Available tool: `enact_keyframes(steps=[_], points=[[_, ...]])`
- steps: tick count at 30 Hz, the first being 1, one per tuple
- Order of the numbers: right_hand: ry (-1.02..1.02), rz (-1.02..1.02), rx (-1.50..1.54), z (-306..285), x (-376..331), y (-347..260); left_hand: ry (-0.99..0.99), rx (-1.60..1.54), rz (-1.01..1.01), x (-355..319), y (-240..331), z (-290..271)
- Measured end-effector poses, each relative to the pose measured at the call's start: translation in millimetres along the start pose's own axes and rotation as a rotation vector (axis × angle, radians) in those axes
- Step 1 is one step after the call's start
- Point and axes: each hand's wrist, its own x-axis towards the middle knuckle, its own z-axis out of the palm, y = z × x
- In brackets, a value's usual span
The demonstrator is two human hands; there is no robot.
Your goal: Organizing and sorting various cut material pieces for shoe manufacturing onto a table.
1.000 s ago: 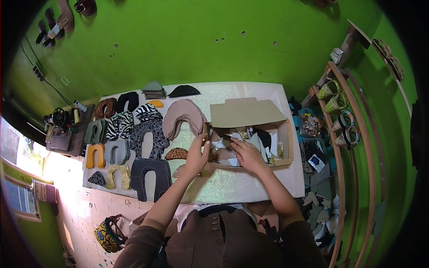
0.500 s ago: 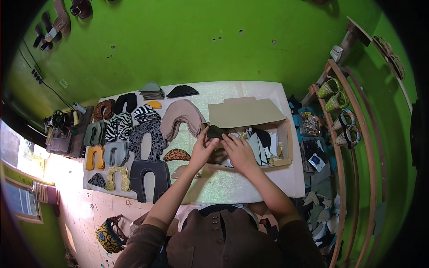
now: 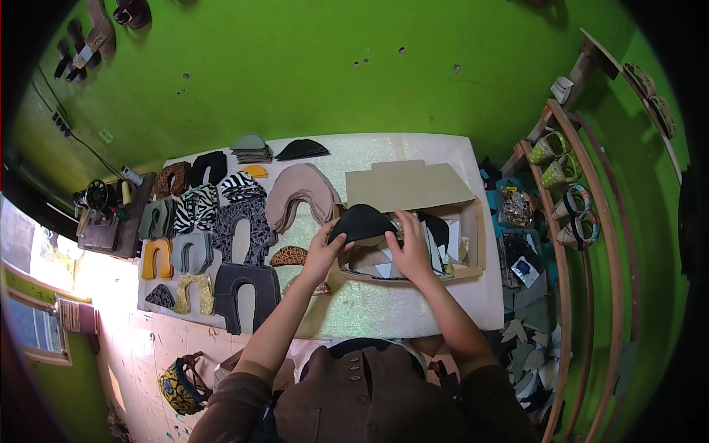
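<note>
Between both hands, above the cardboard box (image 3: 456,276), is a black half-moon piece (image 3: 363,223) of leather-like material, its curved edge facing the wall. My left hand (image 3: 323,251) grips its left end, thumb on top. My right hand (image 3: 410,251) has the right end, thumb at the lower edge. The box's lid stands raised at the back. Inside lie white, black and gold scraps (image 3: 434,235), partly hidden by the hands. Left of the box sits a stack of beige U-shaped pieces (image 3: 299,193), with a leopard-print half-moon piece (image 3: 289,255) nearer me.
Several stacks of cut pieces, zebra, grey (image 3: 249,292) and mustard (image 3: 156,260), cover the table's left half. Black half-moons (image 3: 303,149) lie at the back edge. A sewing machine (image 3: 100,199) stands at left. A wooden rack (image 3: 572,184) with sandals and heaped scraps (image 3: 526,343) stand right.
The black piece has come up out of the box and now lies spread between my hands. My hands have moved apart, the right one slightly rightward.
</note>
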Motion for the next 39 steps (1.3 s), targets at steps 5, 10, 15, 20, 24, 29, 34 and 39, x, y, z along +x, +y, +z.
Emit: enact_keyframes(steps=[5, 10, 15, 20, 24, 29, 34, 39], points=[[-0.225, 0.320, 0.364, 7.0, 6.0, 13.5, 0.016, -0.020, -0.015, -5.6, 3.6, -2.9], [-0.220, 0.260, 0.231, 10.5, 13.0, -9.4, 0.061, 0.045, -0.038, -12.0, 4.9, -22.2], [-0.194, 0.033, 0.169, 19.6, 18.1, -27.0, 0.077, 0.132, -0.061, -14.9, 18.9, -44.6], [-0.146, 0.017, 0.186, 37.5, 15.6, -40.9, 0.129, 0.146, -0.070, -11.4, 28.2, -62.6], [-0.145, 0.003, 0.141, 36.9, 30.0, -42.5, 0.142, 0.200, 0.009, 1.4, 34.7, -73.0], [-0.050, -0.192, -0.050, 39.6, 64.6, -38.8, 0.051, 0.372, 0.174, 21.2, 52.8, -90.0], [-0.069, -0.206, -0.107, 50.6, 94.6, -36.8, 0.088, 0.542, 0.207, 41.8, 76.0, -109.3], [-0.222, -0.278, -0.081, 80.5, 117.1, -25.0, 0.150, 0.671, 0.222, 68.5, 76.5, -134.9]])
